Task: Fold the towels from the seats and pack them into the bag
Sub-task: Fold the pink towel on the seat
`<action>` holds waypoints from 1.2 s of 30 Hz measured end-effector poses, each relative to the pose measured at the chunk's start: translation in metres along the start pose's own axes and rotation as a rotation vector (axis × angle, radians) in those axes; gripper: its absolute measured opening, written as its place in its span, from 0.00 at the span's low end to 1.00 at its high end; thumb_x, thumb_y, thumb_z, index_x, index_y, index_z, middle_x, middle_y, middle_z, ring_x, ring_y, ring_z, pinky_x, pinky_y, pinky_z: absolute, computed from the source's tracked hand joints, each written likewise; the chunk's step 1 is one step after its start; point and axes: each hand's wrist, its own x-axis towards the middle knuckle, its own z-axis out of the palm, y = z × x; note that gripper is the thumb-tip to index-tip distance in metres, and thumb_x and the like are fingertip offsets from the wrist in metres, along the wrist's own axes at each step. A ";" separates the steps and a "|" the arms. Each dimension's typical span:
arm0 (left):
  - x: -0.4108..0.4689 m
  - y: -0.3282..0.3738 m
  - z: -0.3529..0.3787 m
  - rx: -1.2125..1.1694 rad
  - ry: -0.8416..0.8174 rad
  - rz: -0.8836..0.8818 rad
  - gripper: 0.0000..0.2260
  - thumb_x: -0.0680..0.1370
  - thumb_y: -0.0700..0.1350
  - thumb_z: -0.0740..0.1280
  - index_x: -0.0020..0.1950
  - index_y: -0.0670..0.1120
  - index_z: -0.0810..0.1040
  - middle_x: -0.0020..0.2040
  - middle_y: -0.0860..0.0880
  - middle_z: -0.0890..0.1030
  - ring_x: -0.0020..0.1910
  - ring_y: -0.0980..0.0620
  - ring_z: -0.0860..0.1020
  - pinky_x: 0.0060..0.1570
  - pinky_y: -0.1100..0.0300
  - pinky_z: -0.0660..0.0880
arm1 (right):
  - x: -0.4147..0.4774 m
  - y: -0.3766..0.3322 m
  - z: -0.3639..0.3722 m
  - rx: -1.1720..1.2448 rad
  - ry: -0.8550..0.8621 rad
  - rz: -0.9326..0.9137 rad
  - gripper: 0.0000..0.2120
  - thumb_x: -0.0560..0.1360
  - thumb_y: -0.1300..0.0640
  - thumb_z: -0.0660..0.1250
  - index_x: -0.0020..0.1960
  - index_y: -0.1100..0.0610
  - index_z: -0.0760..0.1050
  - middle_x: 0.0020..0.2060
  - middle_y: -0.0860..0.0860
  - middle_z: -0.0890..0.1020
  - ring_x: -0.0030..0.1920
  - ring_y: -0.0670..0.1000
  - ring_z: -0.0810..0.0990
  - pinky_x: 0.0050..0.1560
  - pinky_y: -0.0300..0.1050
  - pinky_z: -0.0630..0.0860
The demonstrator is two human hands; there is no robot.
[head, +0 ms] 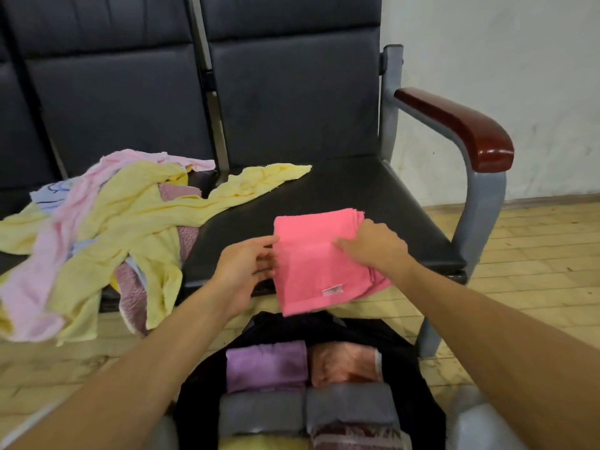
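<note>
Head view: folded pink towel [316,261] lies tilted at the front edge of the dark bench [373,196], its lower end hanging past the edge over the black bag [418,368] at six o'clock. The left hand [246,264] is at the towel's nine o'clock edge, thumb on top and fingers [268,259] tucked beneath, pinching that edge. The right hand [376,245] covers the three o'clock side, its fingers [344,243] curled down onto the cloth and gripping it; its thumb is hidden. Inside the bag sit folded towels side by side: a lilac one [266,365], a peach one [344,365] and two grey ones [263,414] nearer the person. At nine o'clock from the pink towel, well apart, a loose heap of yellow and pale pink towels [136,216] spills over the bench front. A red-brown armrest [461,125] stands at two o'clock.
</note>
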 end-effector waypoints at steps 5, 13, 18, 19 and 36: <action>-0.012 0.009 -0.005 -0.050 -0.044 -0.033 0.08 0.77 0.38 0.64 0.52 0.43 0.81 0.42 0.45 0.79 0.40 0.49 0.78 0.44 0.56 0.76 | -0.004 -0.015 0.002 -0.044 0.113 -0.090 0.19 0.82 0.49 0.57 0.66 0.61 0.68 0.56 0.59 0.78 0.53 0.61 0.79 0.51 0.54 0.75; -0.018 0.011 -0.018 -0.015 0.128 -0.001 0.07 0.79 0.40 0.62 0.42 0.47 0.77 0.40 0.48 0.77 0.41 0.49 0.75 0.44 0.55 0.74 | -0.038 -0.060 -0.026 0.561 0.004 -0.271 0.18 0.81 0.49 0.61 0.68 0.57 0.72 0.53 0.50 0.81 0.51 0.51 0.81 0.50 0.47 0.78; -0.033 -0.005 -0.021 -0.168 -0.035 -0.126 0.12 0.81 0.51 0.61 0.47 0.44 0.76 0.46 0.47 0.82 0.48 0.47 0.79 0.50 0.53 0.75 | -0.068 -0.077 -0.038 1.038 -0.188 -0.230 0.15 0.80 0.49 0.64 0.63 0.54 0.76 0.51 0.52 0.84 0.48 0.51 0.85 0.44 0.45 0.81; -0.035 -0.007 -0.024 -0.290 -0.116 -0.205 0.15 0.80 0.56 0.62 0.53 0.45 0.78 0.50 0.47 0.84 0.50 0.46 0.81 0.53 0.49 0.77 | -0.072 -0.078 -0.038 1.097 -0.217 -0.211 0.14 0.79 0.49 0.64 0.60 0.55 0.77 0.51 0.54 0.84 0.48 0.53 0.85 0.46 0.49 0.82; -0.081 -0.007 -0.066 -0.095 -0.168 -0.113 0.07 0.78 0.45 0.65 0.50 0.43 0.79 0.40 0.45 0.81 0.39 0.50 0.78 0.37 0.57 0.73 | -0.099 -0.005 -0.021 1.022 -0.590 0.074 0.13 0.77 0.62 0.67 0.60 0.65 0.78 0.53 0.59 0.84 0.48 0.54 0.84 0.49 0.48 0.82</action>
